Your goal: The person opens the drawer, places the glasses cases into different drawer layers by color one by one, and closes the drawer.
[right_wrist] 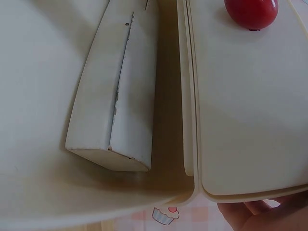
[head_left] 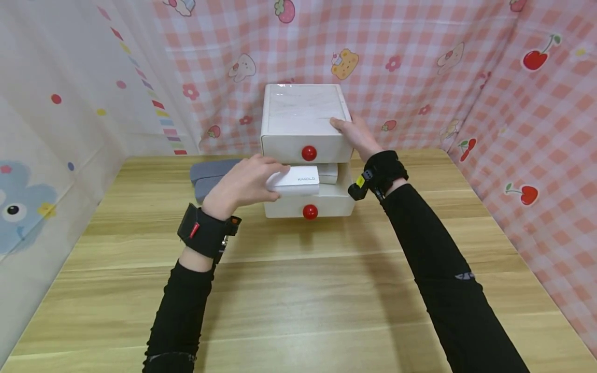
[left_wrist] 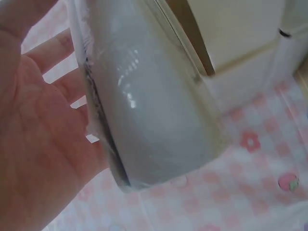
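My left hand (head_left: 247,181) holds a white glasses case (head_left: 296,178) with small dark lettering over the pulled-out lower drawer (head_left: 285,207). In the left wrist view the case (left_wrist: 154,96) shows a clear plastic wrap, with the thumb and fingers along one side. Inside the drawer lies another pale glasses case (right_wrist: 110,91). My right hand (head_left: 359,135) grips the upper right edge of the white drawer cabinet (head_left: 303,109), thumb on top and fingers at its side.
Grey-blue cases (head_left: 205,178) lie on the wooden table (head_left: 298,300) left of the cabinet, partly behind the left hand. The upper drawer, with a red knob (head_left: 309,153), is closed. Patterned cloth (head_left: 396,31) hangs behind and at both sides.
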`<state>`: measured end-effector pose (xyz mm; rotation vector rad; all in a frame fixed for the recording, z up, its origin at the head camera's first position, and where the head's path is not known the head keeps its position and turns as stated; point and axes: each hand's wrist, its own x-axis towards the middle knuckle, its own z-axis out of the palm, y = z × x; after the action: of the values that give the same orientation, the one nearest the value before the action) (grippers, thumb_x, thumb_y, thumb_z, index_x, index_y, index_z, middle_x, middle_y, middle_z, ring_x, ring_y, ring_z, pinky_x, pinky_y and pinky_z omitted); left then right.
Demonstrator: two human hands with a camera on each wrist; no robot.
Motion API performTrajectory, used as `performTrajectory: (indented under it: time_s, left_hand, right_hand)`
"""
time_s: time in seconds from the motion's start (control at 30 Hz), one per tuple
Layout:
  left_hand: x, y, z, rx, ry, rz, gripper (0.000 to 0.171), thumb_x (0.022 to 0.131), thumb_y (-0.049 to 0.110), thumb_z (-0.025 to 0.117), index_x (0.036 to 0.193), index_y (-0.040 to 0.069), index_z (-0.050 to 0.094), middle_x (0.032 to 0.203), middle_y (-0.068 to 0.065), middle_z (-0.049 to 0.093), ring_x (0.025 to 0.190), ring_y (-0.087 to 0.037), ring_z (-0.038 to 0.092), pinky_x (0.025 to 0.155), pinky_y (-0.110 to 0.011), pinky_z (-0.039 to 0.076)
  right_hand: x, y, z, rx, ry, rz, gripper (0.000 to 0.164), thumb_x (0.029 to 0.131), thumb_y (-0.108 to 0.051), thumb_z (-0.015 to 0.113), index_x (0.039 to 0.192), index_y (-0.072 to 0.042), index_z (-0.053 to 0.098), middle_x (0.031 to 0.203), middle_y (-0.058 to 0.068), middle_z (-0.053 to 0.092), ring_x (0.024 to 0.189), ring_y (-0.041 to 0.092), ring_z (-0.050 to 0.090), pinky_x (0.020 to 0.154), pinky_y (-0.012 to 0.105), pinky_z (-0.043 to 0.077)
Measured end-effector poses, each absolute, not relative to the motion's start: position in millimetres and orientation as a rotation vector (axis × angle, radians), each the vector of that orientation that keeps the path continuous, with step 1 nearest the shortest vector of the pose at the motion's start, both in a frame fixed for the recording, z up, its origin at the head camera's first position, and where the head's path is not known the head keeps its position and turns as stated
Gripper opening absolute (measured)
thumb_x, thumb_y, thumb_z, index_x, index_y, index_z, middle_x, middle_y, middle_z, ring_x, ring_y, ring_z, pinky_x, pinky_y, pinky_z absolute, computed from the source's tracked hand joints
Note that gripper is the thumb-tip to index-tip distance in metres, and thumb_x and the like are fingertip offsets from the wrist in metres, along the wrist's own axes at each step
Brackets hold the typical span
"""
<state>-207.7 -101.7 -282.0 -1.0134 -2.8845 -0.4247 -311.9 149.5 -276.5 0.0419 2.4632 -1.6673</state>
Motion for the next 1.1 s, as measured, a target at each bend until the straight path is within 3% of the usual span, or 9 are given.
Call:
performTrajectory:
  time_s: [0.37, 0.57, 0.67, 0.87, 1.1]
  left_hand:
    - [-221, -64, -285, -1.164, -2.912, -0.361, 0.047, 0.08, 0.022, 0.077, 0.123, 0.009, 0.063, 0.111, -0.006, 0.07, 0.092, -0.021, 0.063, 0.08, -0.033, 0.052]
    - [-231, -55, -289, -1.171, -2.944, -0.338, 0.042, 0.083, 0.025, 0.074, 0.121, 0.012, 0.065, 0.101, -0.003, 0.072, 0.078, -0.016, 0.056, 0.068, -0.026, 0.045]
    - [-235, -50, -294, -1.191, -2.96, -0.331, 0.039, 0.083, 0.022, 0.073, 0.12, 0.012, 0.066, 0.105, -0.003, 0.072, 0.079, -0.016, 0.056, 0.069, -0.027, 0.044]
    - [-243, -41, -307, -1.19, -3.024, -0.345, 0.039, 0.085, 0.021, 0.071, 0.123, 0.013, 0.063, 0.112, -0.005, 0.07, 0.09, -0.016, 0.062, 0.084, -0.032, 0.052]
    - [-250, -38, -319, -1.124, -3.056, -0.336, 0.043, 0.081, 0.017, 0.075, 0.123, 0.015, 0.063, 0.114, -0.004, 0.068, 0.094, -0.019, 0.064, 0.083, -0.036, 0.054]
  right_hand:
    - [-311, 150, -277, 0.032, 2.495, -1.645, 0.06, 0.098, -0.043, 0.043, 0.152, -0.026, 0.021, 0.153, 0.004, 0.034, 0.133, 0.021, 0.038, 0.115, 0.043, 0.029]
    - [-311, 152, -277, 0.026, 2.489, -1.652, 0.06, 0.098, -0.043, 0.044, 0.152, -0.025, 0.022, 0.15, 0.005, 0.037, 0.131, 0.021, 0.041, 0.114, 0.043, 0.031]
    - [-312, 152, -278, 0.036, 2.48, -1.651, 0.06, 0.098, -0.043, 0.044, 0.151, -0.025, 0.022, 0.151, 0.005, 0.037, 0.132, 0.02, 0.041, 0.114, 0.041, 0.031]
    - [-312, 151, -278, 0.05, 2.489, -1.641, 0.061, 0.098, -0.043, 0.044, 0.152, -0.026, 0.021, 0.152, 0.004, 0.035, 0.133, 0.019, 0.04, 0.114, 0.04, 0.03]
    - [-312, 151, -278, 0.028, 2.498, -1.635, 0.061, 0.098, -0.044, 0.044, 0.152, -0.026, 0.02, 0.153, 0.004, 0.034, 0.134, 0.02, 0.039, 0.115, 0.04, 0.03]
